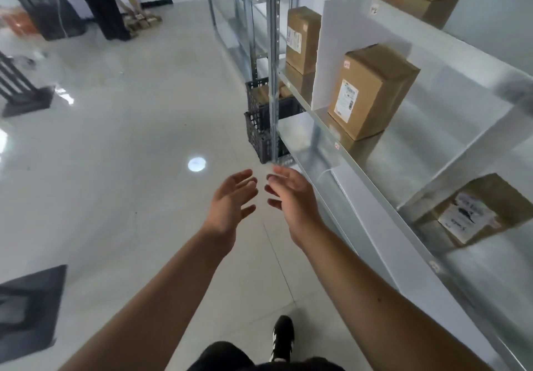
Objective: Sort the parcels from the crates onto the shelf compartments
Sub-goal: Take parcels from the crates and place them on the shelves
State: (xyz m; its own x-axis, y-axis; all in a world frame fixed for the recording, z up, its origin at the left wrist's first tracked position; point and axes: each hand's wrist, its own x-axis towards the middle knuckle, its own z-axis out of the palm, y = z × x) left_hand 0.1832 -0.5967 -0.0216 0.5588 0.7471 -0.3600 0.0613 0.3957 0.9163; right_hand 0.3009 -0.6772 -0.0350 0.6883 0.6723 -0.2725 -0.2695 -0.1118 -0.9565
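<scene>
parcels [372, 91] stand labels-out on the shelf [326, 151] at right; left hand [230, 197] and right hand [291, 194], fingers [245, 175] released and empty, aim at the crates [259, 128] mid-frame, likely for another.

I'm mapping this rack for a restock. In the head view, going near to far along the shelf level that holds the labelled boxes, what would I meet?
Brown cardboard parcel with a white label → slanting white divider panel → upright brown cardboard box with a red sticker → tall white divider → farthest upright brown cardboard box.
</scene>
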